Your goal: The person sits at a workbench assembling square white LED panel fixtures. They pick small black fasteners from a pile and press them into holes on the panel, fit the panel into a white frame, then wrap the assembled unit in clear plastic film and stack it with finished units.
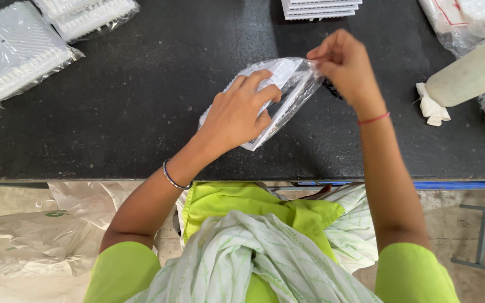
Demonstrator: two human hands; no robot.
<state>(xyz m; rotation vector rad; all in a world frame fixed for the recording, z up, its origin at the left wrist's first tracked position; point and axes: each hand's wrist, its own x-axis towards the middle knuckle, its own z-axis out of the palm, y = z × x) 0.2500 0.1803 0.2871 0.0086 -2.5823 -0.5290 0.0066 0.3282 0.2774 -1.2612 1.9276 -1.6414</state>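
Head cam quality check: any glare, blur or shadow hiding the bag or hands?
Head view: sharp, even light, no motion blur. Mild glare on the clear bag under the left hand and on the packed bags top left. Right hand casts a soft shadow on the dark table. Slight wide-angle bend at edges.

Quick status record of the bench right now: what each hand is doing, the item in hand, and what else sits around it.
left hand: pressed flat on the clear bag, holding it down
right hand: pinching the bag's upper right edge
clear bag: holds a white slatted plastic part, lies on the dark bench top
bagged white parts: far left, upper corner
unbagged white stack: top edge, centre
white bottle: lying on its side at right, crumpled white cloth beside it
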